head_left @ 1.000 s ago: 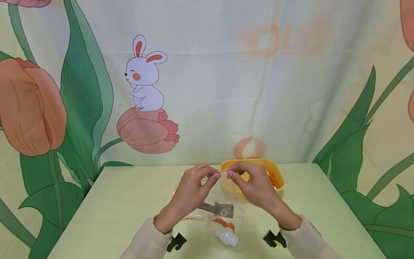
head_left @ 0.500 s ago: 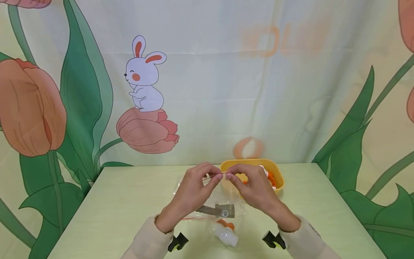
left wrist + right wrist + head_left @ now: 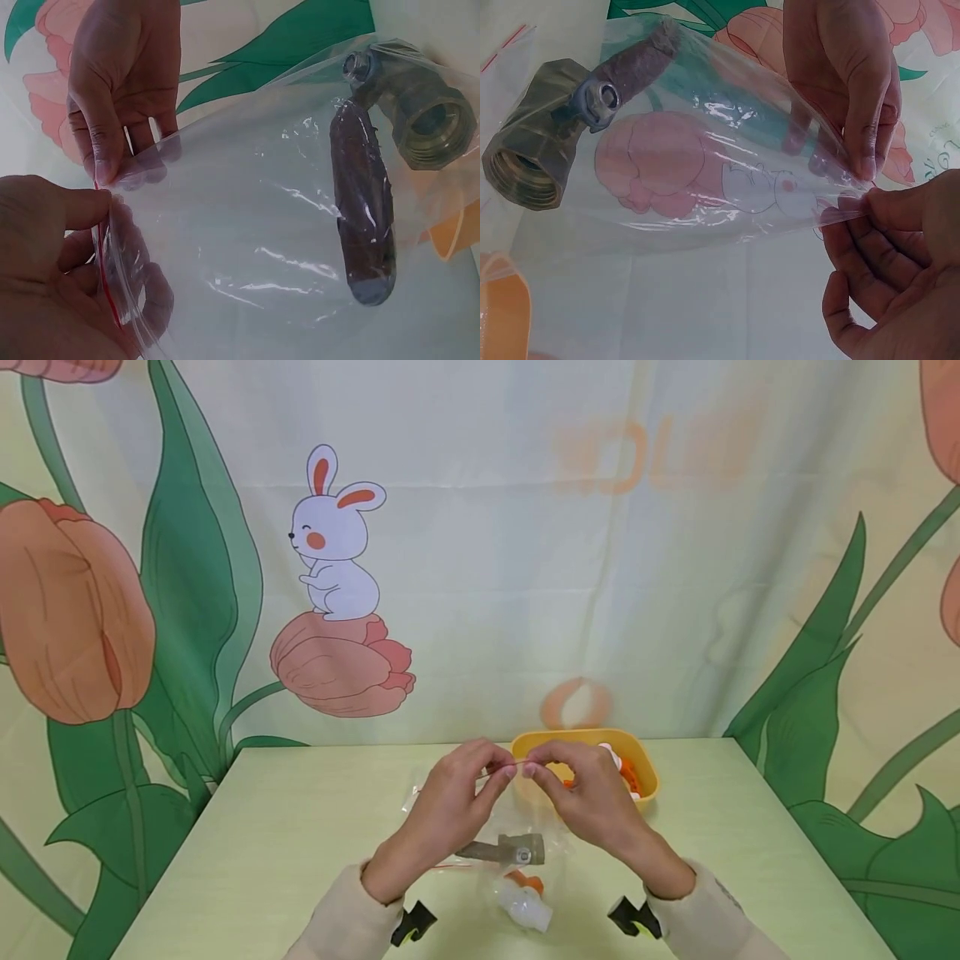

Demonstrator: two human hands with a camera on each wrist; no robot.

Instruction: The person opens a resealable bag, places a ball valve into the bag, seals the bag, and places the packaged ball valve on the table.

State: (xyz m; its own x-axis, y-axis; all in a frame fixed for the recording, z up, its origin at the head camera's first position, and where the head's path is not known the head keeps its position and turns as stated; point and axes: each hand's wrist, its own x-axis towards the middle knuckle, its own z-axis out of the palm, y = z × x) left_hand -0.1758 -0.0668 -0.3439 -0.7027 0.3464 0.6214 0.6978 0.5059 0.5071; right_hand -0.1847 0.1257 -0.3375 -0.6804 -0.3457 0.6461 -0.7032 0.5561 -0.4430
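Both hands pinch the red zip strip of a clear zip-lock bag (image 3: pixel 247 225), held above the table. My left hand (image 3: pixel 450 793) grips the strip between thumb and fingers. My right hand (image 3: pixel 588 789) pinches the same edge close beside it, thumb and index finger together. Down in the bag lies a metal ball valve (image 3: pixel 536 142) with a threaded opening and a dark lever handle (image 3: pixel 364 202). In the head view the ball valve (image 3: pixel 521 849) shows below the hands. Whether the whole strip is pressed together I cannot tell.
A yellow tray (image 3: pixel 651 756) with orange and white pieces stands behind the right hand. Nearer on the table (image 3: pixel 300 827) lie a white piece (image 3: pixel 525 907) and an orange piece (image 3: pixel 527 882), seemingly in clear plastic. Another red zip strip (image 3: pixel 508 46) lies beyond the valve.
The fingertips of both hands have come slightly closer together along the strip. The ball valve in the hanging bag has swung a little; otherwise the scene is the same.
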